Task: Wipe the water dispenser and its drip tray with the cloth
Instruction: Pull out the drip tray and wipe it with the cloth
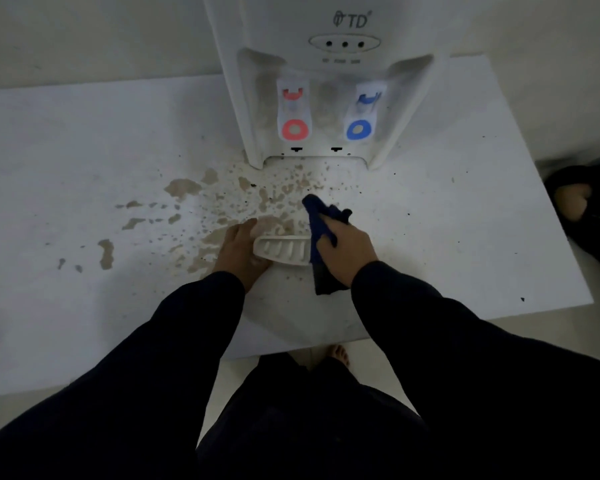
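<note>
Sleeves: dark sleeves [174, 344] reach from the bottom edge toward the middle of the white counter [465, 237].
Left hand: the left hand [239, 252] grips the left end of the drip tray, fingers curled round its edge.
Drip tray: the white slotted drip tray [284, 249] is out of the dispenser, tilted, between the two hands, just above or on the counter; which one cannot be told.
Right hand: the right hand [349, 251] is clenched round the cloth and presses it on the tray's right end.
Cloth: the dark blue cloth [321, 216] sticks out past the hand on both sides.
Dispenser: the white water dispenser [329, 74] stands at the back of the counter, with a red tap [293, 114] and a blue tap [361, 114].
Stains: brown splashes [184, 188] spread over the counter in front and to the left of the dispenser.
</note>
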